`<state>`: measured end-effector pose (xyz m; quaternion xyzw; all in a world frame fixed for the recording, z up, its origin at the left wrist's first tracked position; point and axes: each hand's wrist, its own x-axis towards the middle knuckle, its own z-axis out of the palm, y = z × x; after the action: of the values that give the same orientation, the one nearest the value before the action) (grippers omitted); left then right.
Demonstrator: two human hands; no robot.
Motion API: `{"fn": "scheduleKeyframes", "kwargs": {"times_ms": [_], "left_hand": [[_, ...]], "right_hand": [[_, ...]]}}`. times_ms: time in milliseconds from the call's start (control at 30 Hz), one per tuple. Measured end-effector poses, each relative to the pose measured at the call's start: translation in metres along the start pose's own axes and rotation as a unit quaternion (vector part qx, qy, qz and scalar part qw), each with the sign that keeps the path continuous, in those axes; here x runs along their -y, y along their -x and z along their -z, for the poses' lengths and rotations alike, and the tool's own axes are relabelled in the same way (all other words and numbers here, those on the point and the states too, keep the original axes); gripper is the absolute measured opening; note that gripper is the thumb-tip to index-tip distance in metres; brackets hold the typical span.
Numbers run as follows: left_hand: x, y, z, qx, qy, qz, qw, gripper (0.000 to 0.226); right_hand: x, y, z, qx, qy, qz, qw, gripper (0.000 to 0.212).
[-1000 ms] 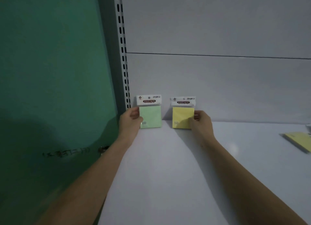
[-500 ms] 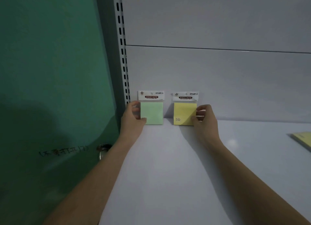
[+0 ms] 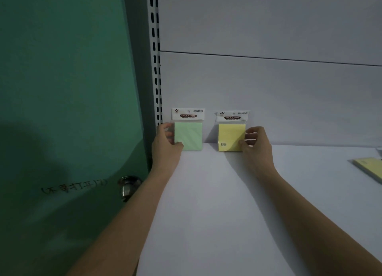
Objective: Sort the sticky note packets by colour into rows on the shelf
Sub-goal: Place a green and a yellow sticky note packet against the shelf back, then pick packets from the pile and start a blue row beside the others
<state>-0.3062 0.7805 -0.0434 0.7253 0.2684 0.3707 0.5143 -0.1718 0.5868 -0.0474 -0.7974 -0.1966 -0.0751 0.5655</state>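
A green sticky note packet stands upright against the back panel at the far left of the white shelf. My left hand pinches its lower left edge. Beside it, a little apart to the right, a yellow sticky note packet also stands upright against the panel. My right hand pinches its right edge with curled fingers. Both packets carry a white header card reading STICKY NOTE.
More yellow packets lie flat at the shelf's right edge, cut off by the frame. A slotted metal upright bounds the shelf on the left. Beyond it is a green door with a round knob.
Both packets have been pushed back from the shelf surface and stood up against the back panel. My hands still hold them at their edges.
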Motion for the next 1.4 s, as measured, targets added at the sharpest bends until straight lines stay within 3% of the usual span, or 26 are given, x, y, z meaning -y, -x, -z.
{"fn": "scheduleKeyframes", "kwargs": {"times_ms": [233,400,533,700,1000,1400], "left_hand": [[-0.005,0.000,0.001,-0.033,-0.021,0.004,0.999,0.059],[-0.036,0.006,0.004,-0.040,-0.174,-0.019,0.984,0.053],[-0.085,0.036,-0.011,0.066,-0.294,-0.063,0.952,0.045],[-0.128,0.102,-0.043,0.211,-0.355,-0.042,0.910,0.053],[-0.182,0.244,-0.155,0.250,-0.333,-0.021,0.909,0.057],[-0.240,0.356,-0.328,0.321,-0.273,-0.053,0.905,0.054]], "right_hand": [[0.011,0.006,0.009,-0.003,-0.039,-0.083,0.996,0.026],[0.036,0.002,0.055,0.041,0.018,-0.076,0.996,0.037],[0.048,0.004,0.111,0.103,0.109,-0.033,0.988,0.038],[0.046,0.020,0.177,0.182,0.196,-0.005,0.964,0.044],[-0.004,0.074,0.347,0.209,0.243,0.041,0.946,0.045],[-0.121,0.100,0.566,0.155,0.269,-0.052,0.949,0.040]]}}
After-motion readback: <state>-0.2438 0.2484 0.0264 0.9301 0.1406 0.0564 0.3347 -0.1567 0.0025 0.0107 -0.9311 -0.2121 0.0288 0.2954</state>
